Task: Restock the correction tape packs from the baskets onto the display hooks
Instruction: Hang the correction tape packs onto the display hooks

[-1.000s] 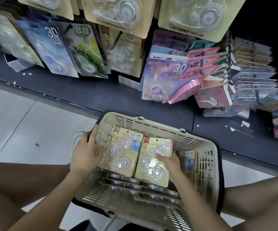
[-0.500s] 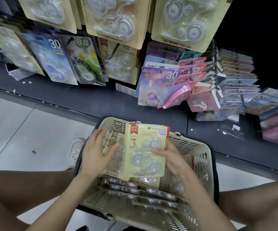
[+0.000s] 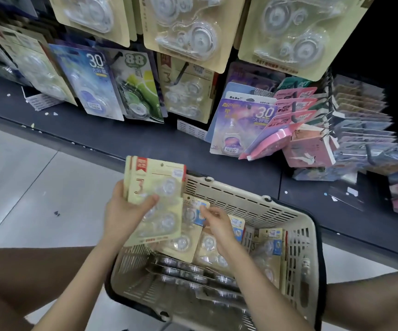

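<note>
Head view: L hand grips a small stack of cream correction tape packs w/ a red "3" on the front. Its thumb is pressed across the face and the other fingers are curled behind, so I can't tell how they lie. The stack is upright, raised over the basket's left rim and clear of the stock below. R hand is down inside the basket, fingers bent and close together, the tips pinching the top edge of a blue-label pack that leans among the others. More packs stand along the right wall of the basket, and flat blister strips lie on its bottom. Straight ahead, a matching "3" pack hangs on a display hook above the dark shelf – well apart from both hands. Pale tiled floor shows at left.
</note>
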The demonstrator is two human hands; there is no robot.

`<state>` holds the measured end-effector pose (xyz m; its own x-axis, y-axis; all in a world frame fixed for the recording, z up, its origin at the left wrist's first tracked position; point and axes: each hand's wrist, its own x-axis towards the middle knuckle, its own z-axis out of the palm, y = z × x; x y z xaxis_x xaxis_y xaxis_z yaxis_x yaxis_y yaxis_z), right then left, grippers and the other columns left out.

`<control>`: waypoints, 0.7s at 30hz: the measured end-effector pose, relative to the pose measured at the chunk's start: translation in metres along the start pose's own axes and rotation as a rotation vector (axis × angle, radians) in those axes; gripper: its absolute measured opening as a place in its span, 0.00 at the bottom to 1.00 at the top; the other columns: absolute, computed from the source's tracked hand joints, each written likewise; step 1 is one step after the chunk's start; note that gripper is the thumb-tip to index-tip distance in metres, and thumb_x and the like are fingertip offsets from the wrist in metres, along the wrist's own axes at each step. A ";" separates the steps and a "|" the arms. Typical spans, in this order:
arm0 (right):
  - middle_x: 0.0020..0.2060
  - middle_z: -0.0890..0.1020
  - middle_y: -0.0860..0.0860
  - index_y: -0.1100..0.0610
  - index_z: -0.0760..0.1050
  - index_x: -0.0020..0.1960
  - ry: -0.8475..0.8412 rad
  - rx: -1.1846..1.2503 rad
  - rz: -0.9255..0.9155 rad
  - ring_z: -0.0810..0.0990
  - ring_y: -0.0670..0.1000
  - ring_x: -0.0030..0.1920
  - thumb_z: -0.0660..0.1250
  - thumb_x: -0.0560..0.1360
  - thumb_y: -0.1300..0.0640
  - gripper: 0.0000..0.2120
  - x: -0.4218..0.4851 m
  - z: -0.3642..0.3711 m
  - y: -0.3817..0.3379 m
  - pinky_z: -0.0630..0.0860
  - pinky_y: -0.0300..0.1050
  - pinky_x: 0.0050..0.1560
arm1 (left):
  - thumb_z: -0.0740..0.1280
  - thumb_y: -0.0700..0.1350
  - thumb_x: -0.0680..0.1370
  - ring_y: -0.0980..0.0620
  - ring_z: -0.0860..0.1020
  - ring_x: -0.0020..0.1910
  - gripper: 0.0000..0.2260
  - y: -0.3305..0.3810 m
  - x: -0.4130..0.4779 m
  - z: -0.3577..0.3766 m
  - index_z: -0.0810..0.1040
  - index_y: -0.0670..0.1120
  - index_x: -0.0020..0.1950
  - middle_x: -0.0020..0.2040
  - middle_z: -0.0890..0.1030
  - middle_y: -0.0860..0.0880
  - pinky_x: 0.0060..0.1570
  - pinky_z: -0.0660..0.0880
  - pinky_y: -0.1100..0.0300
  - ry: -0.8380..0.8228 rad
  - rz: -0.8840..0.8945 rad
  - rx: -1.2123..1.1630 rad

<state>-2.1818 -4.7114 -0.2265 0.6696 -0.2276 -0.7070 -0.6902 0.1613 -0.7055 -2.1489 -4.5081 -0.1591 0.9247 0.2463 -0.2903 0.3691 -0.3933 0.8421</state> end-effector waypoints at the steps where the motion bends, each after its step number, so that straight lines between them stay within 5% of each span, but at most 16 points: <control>1: 0.46 0.78 0.52 0.63 0.75 0.52 0.066 -0.042 0.001 0.77 0.51 0.44 0.71 0.77 0.53 0.13 0.005 -0.001 0.005 0.74 0.46 0.49 | 0.78 0.47 0.71 0.51 0.79 0.46 0.21 0.000 0.005 -0.006 0.73 0.49 0.58 0.46 0.79 0.58 0.43 0.74 0.56 0.045 0.004 0.017; 3: 0.44 0.78 0.53 0.58 0.71 0.45 0.112 -0.109 0.047 0.76 0.51 0.42 0.70 0.77 0.57 0.09 0.012 0.002 0.015 0.73 0.48 0.48 | 0.77 0.47 0.72 0.51 0.78 0.47 0.20 0.000 0.011 -0.016 0.71 0.50 0.58 0.47 0.78 0.58 0.44 0.72 0.56 0.116 0.020 0.040; 11: 0.48 0.83 0.52 0.58 0.77 0.54 0.041 0.041 0.080 0.82 0.53 0.51 0.75 0.73 0.61 0.12 0.028 0.034 0.029 0.76 0.49 0.58 | 0.76 0.48 0.72 0.54 0.77 0.47 0.22 -0.002 0.016 -0.021 0.71 0.49 0.61 0.49 0.78 0.58 0.39 0.68 0.66 0.147 0.039 0.039; 16: 0.53 0.84 0.56 0.57 0.79 0.52 -0.023 0.091 0.116 0.82 0.56 0.55 0.74 0.73 0.62 0.09 0.031 0.036 0.026 0.76 0.53 0.62 | 0.77 0.48 0.71 0.53 0.79 0.46 0.22 0.005 0.013 -0.021 0.70 0.51 0.60 0.46 0.78 0.60 0.40 0.71 0.62 0.107 0.073 0.089; 21: 0.47 0.84 0.51 0.56 0.78 0.52 -0.151 0.044 0.003 0.82 0.50 0.48 0.73 0.74 0.64 0.09 0.016 0.006 0.005 0.77 0.42 0.46 | 0.77 0.49 0.71 0.53 0.79 0.46 0.23 0.019 0.006 -0.025 0.70 0.52 0.61 0.48 0.80 0.60 0.45 0.74 0.56 0.088 0.133 0.156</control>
<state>-2.1724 -4.7082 -0.2419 0.7033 -0.0808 -0.7063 -0.6818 0.2049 -0.7023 -2.1388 -4.4921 -0.1329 0.9572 0.2563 -0.1346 0.2603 -0.5582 0.7878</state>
